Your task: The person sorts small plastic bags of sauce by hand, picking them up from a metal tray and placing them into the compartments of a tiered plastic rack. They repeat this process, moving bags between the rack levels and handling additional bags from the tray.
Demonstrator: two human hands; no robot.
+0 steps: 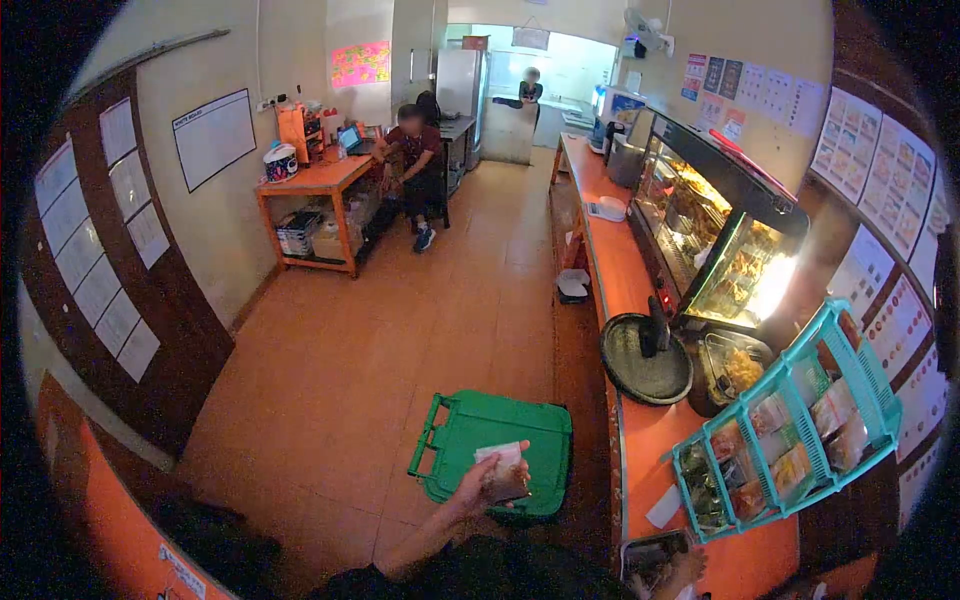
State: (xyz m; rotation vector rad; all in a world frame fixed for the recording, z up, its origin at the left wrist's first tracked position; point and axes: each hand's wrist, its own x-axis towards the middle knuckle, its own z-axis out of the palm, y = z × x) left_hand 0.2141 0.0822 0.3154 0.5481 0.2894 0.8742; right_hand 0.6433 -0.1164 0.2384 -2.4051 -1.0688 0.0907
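Note:
My left hand point(474, 490) is closed around a small plastic packet point(508, 474) with a whitish top and brownish contents. It is held above the green lid of a wheeled bin point(500, 440). At the lower right edge, what looks like my right hand point(684, 574) is beside a dark container point(650, 556) on the orange counter. Its fingers are too dim and blurred to make out. A tilted turquoise rack point(790, 440) above that hand holds several bagged foods in its compartments.
Along the right-hand counter point(625, 280) stand a lit food warmer point(700, 220), a round dark stone bowl point(625, 370) and a glass container of yellowish food point(740, 368). A seated person point(412, 160) is by an orange table point(320, 185); another person point(530, 90) stands at the back.

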